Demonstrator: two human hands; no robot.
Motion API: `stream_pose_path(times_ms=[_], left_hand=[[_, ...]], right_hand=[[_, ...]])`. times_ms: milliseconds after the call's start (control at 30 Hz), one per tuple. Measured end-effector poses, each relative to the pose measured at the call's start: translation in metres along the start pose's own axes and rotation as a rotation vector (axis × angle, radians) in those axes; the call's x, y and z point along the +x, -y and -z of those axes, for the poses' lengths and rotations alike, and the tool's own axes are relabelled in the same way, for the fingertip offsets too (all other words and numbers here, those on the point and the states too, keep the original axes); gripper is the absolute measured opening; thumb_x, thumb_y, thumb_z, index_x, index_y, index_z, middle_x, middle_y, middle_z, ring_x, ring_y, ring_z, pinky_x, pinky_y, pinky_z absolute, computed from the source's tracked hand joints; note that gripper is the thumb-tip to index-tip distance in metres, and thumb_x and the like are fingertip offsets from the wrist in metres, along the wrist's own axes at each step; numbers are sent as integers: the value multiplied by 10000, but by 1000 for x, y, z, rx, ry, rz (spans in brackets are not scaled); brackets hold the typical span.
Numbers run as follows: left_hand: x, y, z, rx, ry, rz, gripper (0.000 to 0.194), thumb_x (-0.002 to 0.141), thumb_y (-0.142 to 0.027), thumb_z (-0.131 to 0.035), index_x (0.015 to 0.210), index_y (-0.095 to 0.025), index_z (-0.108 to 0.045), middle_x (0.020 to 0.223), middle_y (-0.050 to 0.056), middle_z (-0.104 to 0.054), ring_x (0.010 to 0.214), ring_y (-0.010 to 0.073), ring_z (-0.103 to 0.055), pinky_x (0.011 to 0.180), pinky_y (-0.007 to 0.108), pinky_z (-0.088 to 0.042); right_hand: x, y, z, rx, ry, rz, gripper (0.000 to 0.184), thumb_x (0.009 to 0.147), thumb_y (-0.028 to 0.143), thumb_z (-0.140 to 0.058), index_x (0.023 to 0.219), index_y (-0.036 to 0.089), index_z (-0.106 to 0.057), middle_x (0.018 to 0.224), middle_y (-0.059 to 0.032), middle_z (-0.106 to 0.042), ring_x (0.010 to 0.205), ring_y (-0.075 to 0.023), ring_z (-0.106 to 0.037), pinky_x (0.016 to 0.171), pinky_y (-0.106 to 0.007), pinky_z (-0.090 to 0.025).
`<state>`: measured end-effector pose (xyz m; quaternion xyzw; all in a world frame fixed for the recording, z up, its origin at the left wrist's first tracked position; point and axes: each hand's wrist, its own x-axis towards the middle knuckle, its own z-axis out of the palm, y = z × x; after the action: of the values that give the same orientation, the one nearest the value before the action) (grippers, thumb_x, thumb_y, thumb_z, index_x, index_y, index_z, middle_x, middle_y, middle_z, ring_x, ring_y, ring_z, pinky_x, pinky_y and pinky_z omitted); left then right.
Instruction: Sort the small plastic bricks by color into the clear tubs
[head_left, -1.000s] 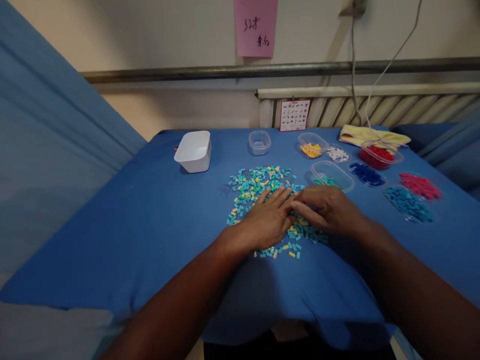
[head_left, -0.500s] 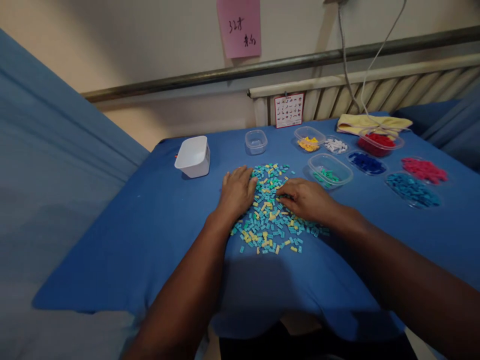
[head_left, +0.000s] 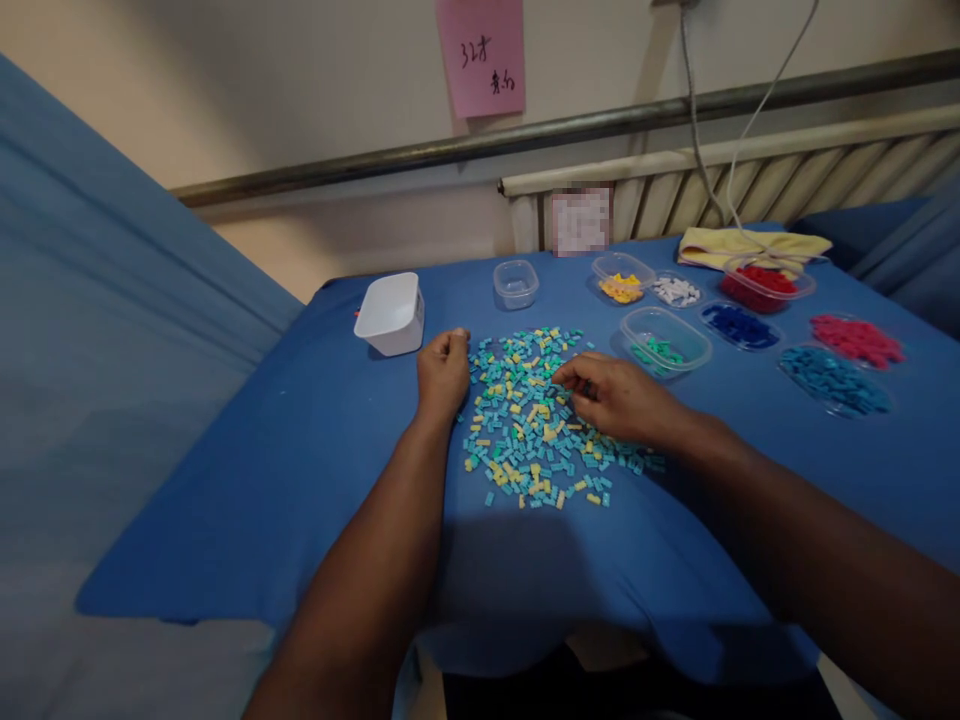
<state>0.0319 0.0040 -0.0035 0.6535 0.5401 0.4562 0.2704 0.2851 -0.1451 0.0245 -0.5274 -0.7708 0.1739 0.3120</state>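
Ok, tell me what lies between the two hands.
In the head view, small turquoise, green and yellow bricks lie scattered on the blue cloth between left hand and right hand.

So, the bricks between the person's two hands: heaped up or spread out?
Spread out: the bricks lie scattered in a loose patch on the blue cloth, which shows through many gaps.

Small turquoise, green and yellow bricks (head_left: 541, 436) are scattered across the blue cloth (head_left: 247, 480). The left hand (head_left: 443, 376) is held curled at their left edge; whether anything is gripped cannot be told. The right hand (head_left: 619, 398) is held, fingers bent, at their right side. Green pieces (head_left: 661, 352) are contained in a clear tub (head_left: 679, 327) near the right hand
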Motion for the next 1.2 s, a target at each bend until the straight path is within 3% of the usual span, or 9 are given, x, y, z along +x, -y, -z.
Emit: stream_pose_path(times_ms=[100,200,300,500,767,967,1200], left_hand=[[-2,0,0,-17,7,-7,386,1024,-523,-544,828,-213,-666,844,19,-714,845,197,-680,804,298,-535],[-3,1,0,-25,3,-10,379,1023,-512,-557,825,-210,-671,821,12,-702,828,195,-668,797,299,-524],[-3,2,-1,-32,-6,-15,371,1020,-495,-572,818,-204,-681,779,3,-676,806,191,-650,770,292,-505],[-4,4,-4,-26,-5,-53,334,1021,-439,-589,838,-198,-731,760,-6,-665,768,180,-616,736,288,-467],[-5,7,-6,-27,10,-82,323,1032,-415,-590,917,-186,-787,815,4,-726,809,193,-663,737,305,-454],[-5,9,-7,24,19,-57,307,1031,-406,-596,1005,-194,-816,912,17,-785,875,212,-698,777,313,-486],[-5,8,-6,44,27,-54,269,1018,-362,-611,1056,-201,-823,959,21,-807,919,222,-720,827,327,-511]], right_hand=[[7,5,-6,11,17,89,319,903,54,-627,1146,182,-790,1073,-78,-758,978,-209,-706,888,-328,-532],[18,10,-11,-88,157,147,300,964,67,-595,1124,184,-820,1078,-94,-775,1063,-231,-713,961,-349,-530],[28,13,-9,-207,292,131,334,970,68,-579,1137,191,-841,1108,-102,-798,1081,-235,-726,976,-331,-522],[49,14,-1,-368,443,73,364,942,100,-607,1141,254,-870,1171,-54,-846,1097,-242,-761,939,-300,-531],[56,-3,1,-372,459,106,393,958,99,-584,1166,269,-871,1208,-42,-850,1109,-250,-782,960,-323,-560],[51,2,8,-302,499,173,464,896,39,-621,1219,276,-856,1260,-27,-838,1154,-242,-779,1023,-340,-573],[51,1,4,-337,533,198,517,858,17,-600,1228,278,-848,1247,-46,-831,1153,-243,-765,987,-324,-562]])
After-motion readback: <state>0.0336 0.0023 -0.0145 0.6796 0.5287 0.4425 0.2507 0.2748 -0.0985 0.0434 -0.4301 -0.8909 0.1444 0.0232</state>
